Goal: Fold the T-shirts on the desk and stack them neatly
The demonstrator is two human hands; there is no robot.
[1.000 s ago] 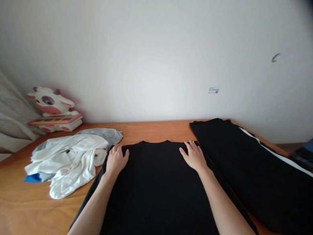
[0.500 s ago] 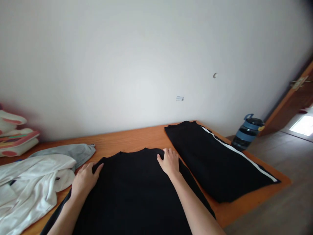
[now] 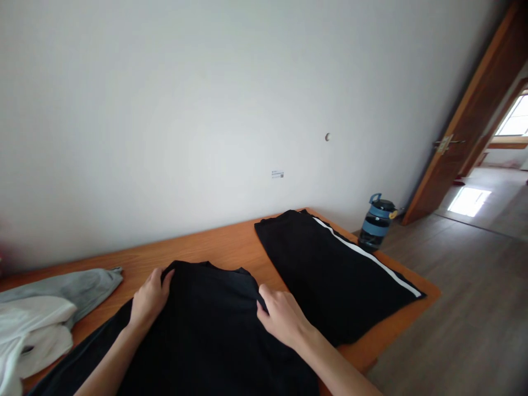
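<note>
A black long-sleeved top (image 3: 210, 330) lies spread on the wooden table, its neckline towards the wall. My left hand (image 3: 149, 300) pinches the fabric at the top's left shoulder between thumb and fingers. At the right shoulder my right hand (image 3: 284, 316) is closed on the cloth, which creases and lifts a little there. The lower part of the top runs out of view at the bottom. To its right, a folded black garment with a white side stripe (image 3: 330, 275) lies flat.
On the left of the table (image 3: 198, 242) are a grey garment (image 3: 82, 289) and a crumpled white garment (image 3: 41, 324). A blue water bottle (image 3: 375, 223) stands near the right edge. Behind the table rises a white wall (image 3: 185, 121); a wooden door (image 3: 466, 126) stands open at right.
My right hand has gone from lying on the shoulder to gripping it, bunching the cloth. My left hand keeps hold at the left shoulder. The view has swung to the right.
</note>
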